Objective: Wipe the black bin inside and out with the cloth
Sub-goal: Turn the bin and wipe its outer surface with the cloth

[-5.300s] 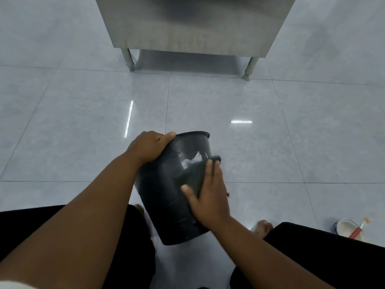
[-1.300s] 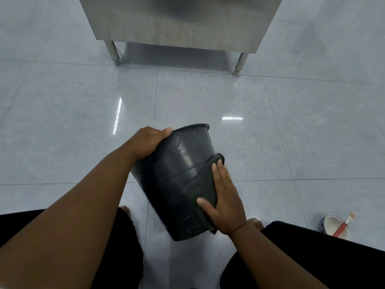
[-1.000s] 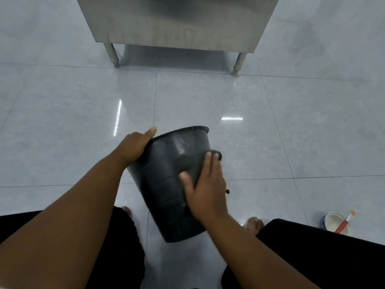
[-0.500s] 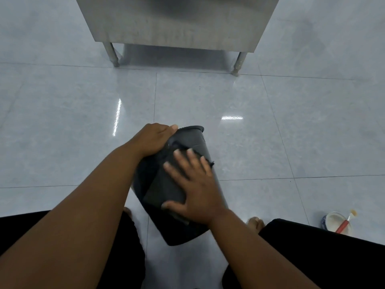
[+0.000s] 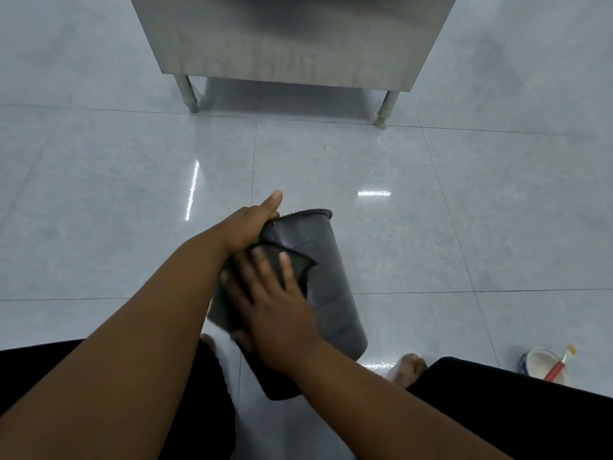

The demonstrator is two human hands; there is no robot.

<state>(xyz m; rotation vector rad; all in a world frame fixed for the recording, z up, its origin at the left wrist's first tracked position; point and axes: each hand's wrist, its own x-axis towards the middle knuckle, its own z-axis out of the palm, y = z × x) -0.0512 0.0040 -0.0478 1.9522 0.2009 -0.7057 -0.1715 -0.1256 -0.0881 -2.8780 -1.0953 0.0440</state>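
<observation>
**Bin held tilted, cloth on its outer wall.**
The left grip (image 5: 247, 227) clasps the rim of the bin (image 5: 331, 293), thumb raised. The bin leans with its mouth away from the person and its base low between the knees, over the tiled floor (image 5: 447, 234). The right grip (image 5: 275, 313), fingers straight and spread, presses the cloth (image 5: 298, 262) flat against the bin's upper side. A bowl (image 5: 542, 366) stands on the floor, far right.

So the bin (image 5: 328, 287) is sitting tilted between the person's knees, rim pointing away. The left hand (image 5: 247, 227) is gripping the rim on the left, and the right hand (image 5: 278, 313) is lying on the cloth (image 5: 303, 265) on the bin's upper side. A legged cabinet (image 5: 292, 38) is standing well behind on the floor (image 5: 99, 210), with a bowl (image 5: 539, 365) off right.
</observation>
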